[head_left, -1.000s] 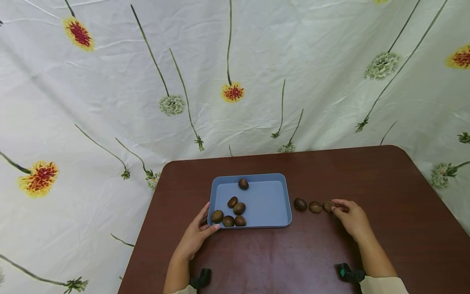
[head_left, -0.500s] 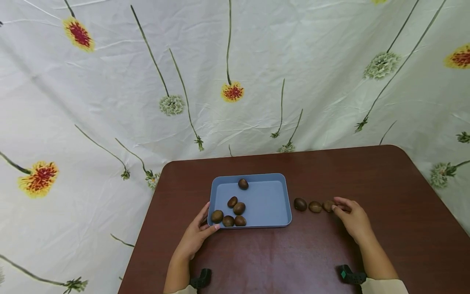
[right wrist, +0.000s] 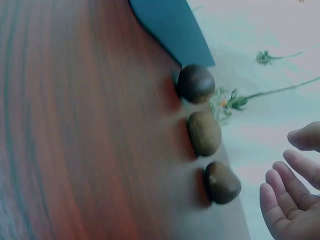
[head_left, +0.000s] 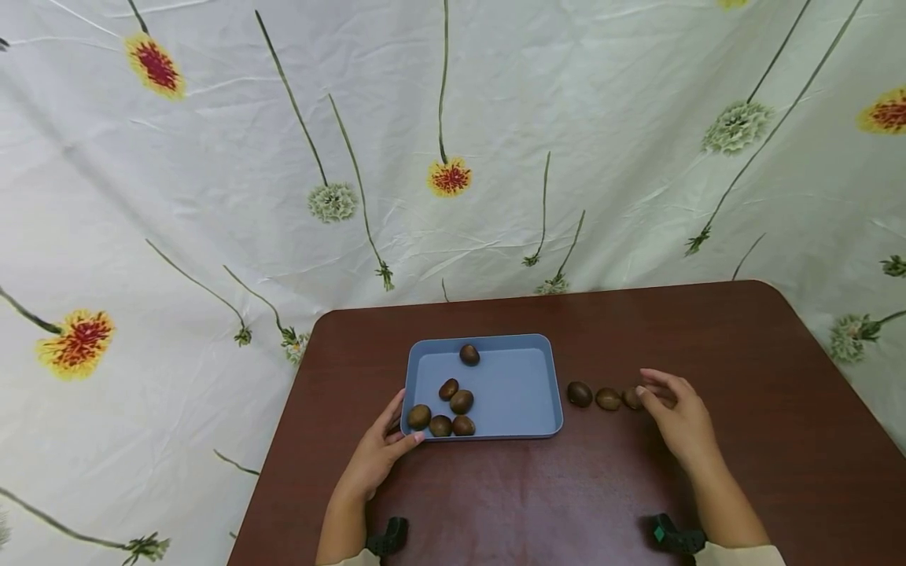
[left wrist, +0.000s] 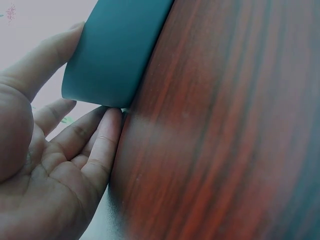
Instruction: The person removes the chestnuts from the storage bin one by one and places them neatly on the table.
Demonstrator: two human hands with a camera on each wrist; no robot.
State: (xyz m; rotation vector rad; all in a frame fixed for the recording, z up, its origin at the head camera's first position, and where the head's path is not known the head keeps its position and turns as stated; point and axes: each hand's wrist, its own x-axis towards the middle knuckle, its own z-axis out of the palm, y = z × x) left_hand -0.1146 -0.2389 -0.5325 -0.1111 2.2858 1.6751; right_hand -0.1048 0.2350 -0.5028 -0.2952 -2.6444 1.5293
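A blue rectangular tray (head_left: 513,385) lies on the table, with several brown chestnuts (head_left: 462,402) in its left half. My left hand (head_left: 375,456) holds the tray's near left corner, thumb at the near rim and the other fingers along the left side. In the left wrist view those fingertips (left wrist: 112,117) reach the tray's lower edge. Three more chestnuts sit in a row right of the tray: a dark one (right wrist: 196,84), a middle one (right wrist: 205,134) and an end one (right wrist: 222,183). Beside the end one, my right hand (head_left: 681,420) hovers with parted fingers, holding nothing.
The dark red-brown wooden table (head_left: 495,495) has its far edge against a white cloth (head_left: 396,251) printed with flowers. Each wrist wears a black device, one near the left forearm (head_left: 343,523) and one near the right forearm (head_left: 729,503).
My right hand has let go of the end chestnut; its fingers have parted and lifted slightly away. My left hand, the tray and the chestnuts in it stay put.
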